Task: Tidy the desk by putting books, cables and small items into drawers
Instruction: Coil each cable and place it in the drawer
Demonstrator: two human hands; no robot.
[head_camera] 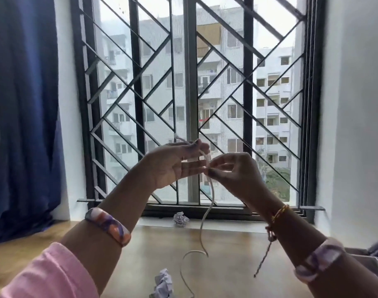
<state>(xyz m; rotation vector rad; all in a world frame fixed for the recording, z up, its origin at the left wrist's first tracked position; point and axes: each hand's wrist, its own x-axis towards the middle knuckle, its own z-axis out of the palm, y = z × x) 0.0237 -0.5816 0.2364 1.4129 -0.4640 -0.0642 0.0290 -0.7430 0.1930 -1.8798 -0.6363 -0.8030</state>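
Hands raised before the window, both on a white cable point(206, 214).

Left hand point(173, 164) palm-up, fingers mostly straight, thumb pressing the cable's upper end across the fingertips; right hand point(233, 171) pinching the same cable between thumb and forefinger, touching the left fingertips. Cable hanging from the hands, curling down onto the wooden worktop point(237, 250) near its front edge. One crumpled paper ball point(180, 219) at the worktop's back edge under the window frame, another crumpled paper ball point(163, 283) at the front edge just left of the cable's lower loop. Grey cloth point(375, 254) at the right edge. Blue curtain point(24, 108) at the left.
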